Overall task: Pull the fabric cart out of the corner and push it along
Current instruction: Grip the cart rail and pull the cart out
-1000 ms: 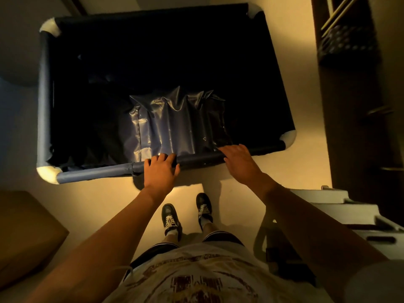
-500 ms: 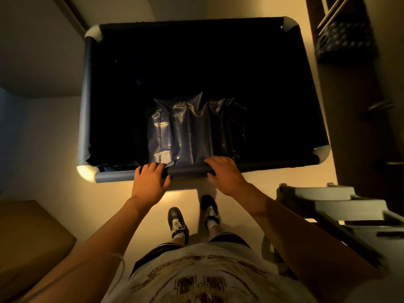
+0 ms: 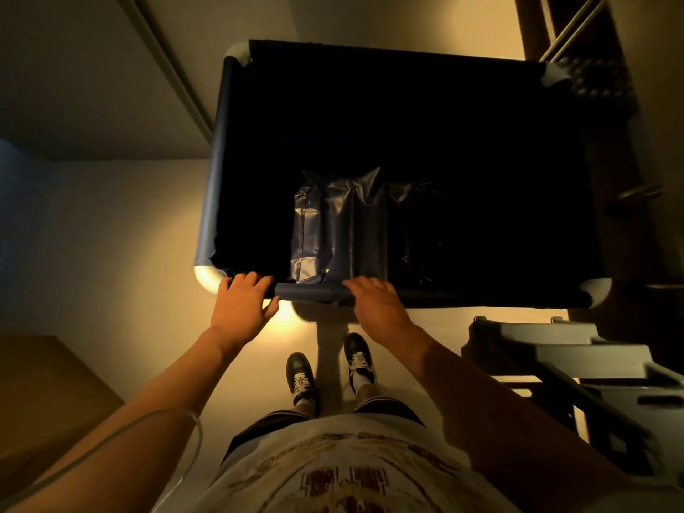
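— Dim cream floor underfoot; where's the dark fabric cart with pale rounded corners?

— Straight ahead of the person, its right side close by a dark wooden shelf unit.

— And the hands?

— Left hand grips the near rail beside the left corner, fingers curled over it. Right hand likewise, further along.

— Inside?

— Shiny crumpled liner.

1. A dark fabric cart stands ahead, with pale corner caps.
2. The left hand grips the near rail by the near-left corner.
3. The right hand rests on the same rail, fingers curled over it.
4. Shiny folded liner hangs inside.
5. Grey crates sit near right; a brown box sits near left.
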Demonstrator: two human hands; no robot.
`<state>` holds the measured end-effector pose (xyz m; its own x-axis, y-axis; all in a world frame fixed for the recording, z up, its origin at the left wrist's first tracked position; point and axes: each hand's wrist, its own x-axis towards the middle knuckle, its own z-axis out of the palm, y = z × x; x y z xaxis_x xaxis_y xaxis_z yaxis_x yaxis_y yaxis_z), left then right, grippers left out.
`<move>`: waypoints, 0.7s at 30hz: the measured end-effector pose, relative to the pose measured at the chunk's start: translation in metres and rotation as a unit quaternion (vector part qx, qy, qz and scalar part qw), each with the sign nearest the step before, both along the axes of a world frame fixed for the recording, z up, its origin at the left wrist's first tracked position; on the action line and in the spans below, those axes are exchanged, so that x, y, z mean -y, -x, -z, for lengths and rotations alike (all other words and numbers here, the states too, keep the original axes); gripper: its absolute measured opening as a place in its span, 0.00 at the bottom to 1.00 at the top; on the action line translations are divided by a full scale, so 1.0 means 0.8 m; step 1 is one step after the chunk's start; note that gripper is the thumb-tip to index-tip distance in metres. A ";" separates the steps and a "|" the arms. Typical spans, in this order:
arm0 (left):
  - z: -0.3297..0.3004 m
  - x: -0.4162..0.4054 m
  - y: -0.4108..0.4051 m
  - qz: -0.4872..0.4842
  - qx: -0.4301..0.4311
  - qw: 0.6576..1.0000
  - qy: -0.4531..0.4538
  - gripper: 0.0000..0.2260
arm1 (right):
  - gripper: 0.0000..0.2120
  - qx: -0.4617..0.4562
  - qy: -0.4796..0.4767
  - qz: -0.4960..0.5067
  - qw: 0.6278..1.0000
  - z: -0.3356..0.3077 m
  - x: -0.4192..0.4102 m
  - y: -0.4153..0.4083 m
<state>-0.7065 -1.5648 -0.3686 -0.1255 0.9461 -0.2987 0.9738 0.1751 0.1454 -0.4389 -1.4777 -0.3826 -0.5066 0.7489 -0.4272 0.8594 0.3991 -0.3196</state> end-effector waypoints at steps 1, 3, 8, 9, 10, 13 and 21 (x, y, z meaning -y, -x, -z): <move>0.001 -0.001 -0.006 0.000 0.004 1.000 -0.001 0.20 | 0.28 0.003 -0.005 0.004 1.000 -0.001 0.002 -0.007; 0.002 -0.004 -0.017 0.000 0.010 1.000 -0.003 0.20 | 0.28 0.009 -0.011 0.010 1.000 -0.002 0.004 -0.020; 0.007 -0.014 -0.050 0.012 0.014 1.000 -0.001 0.20 | 0.31 0.012 -0.023 0.027 0.999 -0.006 0.002 -0.054; 0.008 -0.016 -0.059 0.014 0.015 1.000 -0.002 0.20 | 0.31 0.012 -0.030 0.029 0.999 -0.006 0.001 -0.063; 0.009 -0.019 -0.068 0.015 0.018 1.000 -0.005 0.20 | 0.31 0.010 -0.039 0.032 0.999 -0.006 0.001 -0.072; 0.010 -0.026 -0.095 0.014 0.024 1.000 -0.002 0.20 | 0.28 -0.004 -0.051 0.047 0.998 -0.006 -0.003 -0.101; 0.004 -0.055 -0.175 0.021 0.032 0.999 0.023 0.20 | 0.25 -0.041 -0.028 0.089 0.995 -0.007 -0.029 -0.178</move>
